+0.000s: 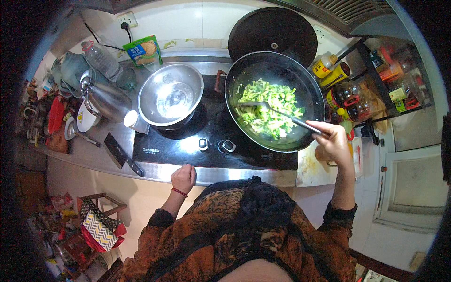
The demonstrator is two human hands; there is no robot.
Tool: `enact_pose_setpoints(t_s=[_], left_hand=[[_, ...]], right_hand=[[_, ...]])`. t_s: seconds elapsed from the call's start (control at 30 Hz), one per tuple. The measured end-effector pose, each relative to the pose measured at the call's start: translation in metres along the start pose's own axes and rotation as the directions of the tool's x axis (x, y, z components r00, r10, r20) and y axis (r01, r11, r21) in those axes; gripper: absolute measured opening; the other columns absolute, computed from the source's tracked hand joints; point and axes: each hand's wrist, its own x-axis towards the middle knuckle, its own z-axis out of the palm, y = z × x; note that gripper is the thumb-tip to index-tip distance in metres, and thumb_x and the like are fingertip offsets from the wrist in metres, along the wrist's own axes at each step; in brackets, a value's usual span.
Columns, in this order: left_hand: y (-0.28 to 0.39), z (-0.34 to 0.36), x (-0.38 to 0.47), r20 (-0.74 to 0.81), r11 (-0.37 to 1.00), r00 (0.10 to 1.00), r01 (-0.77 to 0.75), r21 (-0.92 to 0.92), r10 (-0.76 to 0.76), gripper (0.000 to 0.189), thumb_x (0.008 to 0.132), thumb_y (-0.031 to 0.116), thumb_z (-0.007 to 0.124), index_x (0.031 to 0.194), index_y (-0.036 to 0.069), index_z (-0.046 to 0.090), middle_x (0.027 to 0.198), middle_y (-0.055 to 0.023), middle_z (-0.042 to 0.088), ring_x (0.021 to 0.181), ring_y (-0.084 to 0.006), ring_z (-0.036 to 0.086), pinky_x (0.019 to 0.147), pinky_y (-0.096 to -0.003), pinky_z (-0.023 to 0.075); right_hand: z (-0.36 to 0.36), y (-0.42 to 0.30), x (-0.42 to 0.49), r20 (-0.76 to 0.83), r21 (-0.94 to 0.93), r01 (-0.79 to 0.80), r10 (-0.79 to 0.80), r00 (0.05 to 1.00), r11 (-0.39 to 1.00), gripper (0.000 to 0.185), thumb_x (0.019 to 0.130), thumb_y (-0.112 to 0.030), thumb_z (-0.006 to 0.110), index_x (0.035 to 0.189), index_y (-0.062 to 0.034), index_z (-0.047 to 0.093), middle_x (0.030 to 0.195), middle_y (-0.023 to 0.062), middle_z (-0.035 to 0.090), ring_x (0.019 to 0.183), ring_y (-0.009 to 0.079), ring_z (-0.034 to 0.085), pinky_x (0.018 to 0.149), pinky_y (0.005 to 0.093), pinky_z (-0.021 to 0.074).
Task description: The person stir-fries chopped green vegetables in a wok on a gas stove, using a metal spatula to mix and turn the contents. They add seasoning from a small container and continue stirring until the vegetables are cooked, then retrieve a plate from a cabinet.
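My right hand (331, 139) grips the dark handle of a metal spatula (285, 114). Its head lies among chopped green vegetables (267, 102) in a large black wok (310, 95), partly hidden by the pieces. The wok sits on the right side of a black glass gas cooktop (246, 158). Down at the counter's front edge, my left hand (184, 178) is curled into a loose fist and nothing shows in it. Left of the wok stands a steel bowl (144, 98) with a shiny bare inside. A cleaver (121, 155) lies on the counter left of my left hand.
A large round black lid (273, 33) leans on the wall behind the wok. At left stand a steel thermos jug (107, 100), a white cup (132, 120) and a ladle (72, 130). Sauce bottles (343, 95) crowd the right side. Two control knobs (227, 146) face the front.
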Motion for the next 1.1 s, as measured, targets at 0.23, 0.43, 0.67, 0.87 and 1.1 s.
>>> enact_pose_setpoints(t_s=[0.23,0.43,0.67,0.87,1.1], left_hand=[[0.0,-0.002,0.001,0.002,1.0,1.0,-0.023,-0.014,0.024,0.019,0.086,0.017,0.06,0.071,0.009,0.051,0.064,-0.0103,0.054,0.056,-0.0293,0.057,0.051,-0.0401,0.0458],[-0.001,0.0,-0.001,0.011,1.0,1.0,-0.012,-0.006,0.012,0.019,0.085,0.016,0.06,0.071,0.009,0.051,0.065,-0.0104,0.054,0.056,-0.0294,0.057,0.051,-0.0401,0.0459],[0.002,-0.004,0.002,0.029,1.0,1.0,-0.008,0.003,0.008,0.017,0.085,0.016,0.06,0.072,0.008,0.052,0.066,-0.0109,0.054,0.057,-0.0303,0.058,0.052,-0.0411,0.0463],[0.001,-0.003,0.002,0.034,1.0,0.999,-0.014,-0.001,0.014,0.016,0.085,0.015,0.06,0.073,0.008,0.052,0.067,-0.0105,0.054,0.058,-0.0296,0.058,0.052,-0.041,0.0462],[0.001,-0.001,0.001,0.047,1.0,0.999,0.0,0.012,-0.001,0.017,0.085,0.015,0.06,0.073,0.008,0.051,0.066,-0.0109,0.053,0.059,-0.0302,0.058,0.053,-0.0412,0.0461]], right_hand=[[0.048,0.023,0.053,-0.226,0.076,0.066,-0.048,0.973,0.995,0.036,0.083,-0.001,0.063,0.119,0.0036,0.062,0.108,0.0071,0.068,0.095,0.0116,0.06,0.086,0.0253,0.0469],[0.048,0.025,0.022,-0.019,0.239,-0.026,0.031,0.999,0.971,0.032,0.085,-0.003,0.062,0.116,0.0038,0.063,0.102,0.0037,0.067,0.085,0.0073,0.059,0.078,0.0215,0.0472],[-0.032,-0.028,-0.033,0.114,-0.368,0.083,-0.044,0.992,0.926,0.035,0.075,0.004,0.067,0.109,-0.0038,0.069,0.096,0.0143,0.072,0.081,0.0199,0.068,0.073,0.0314,0.0517],[-0.063,-0.092,-0.083,0.058,-0.617,0.087,-0.065,0.996,0.782,0.034,0.073,0.007,0.066,0.106,-0.001,0.069,0.088,0.0173,0.069,0.078,0.0253,0.068,0.069,0.0335,0.0511],[-0.007,-0.05,-0.059,0.01,-0.734,0.026,-0.027,1.0,0.678,0.026,0.078,-0.003,0.066,0.104,-0.004,0.07,0.084,0.0218,0.066,0.073,0.0337,0.066,0.065,0.0392,0.0512]])
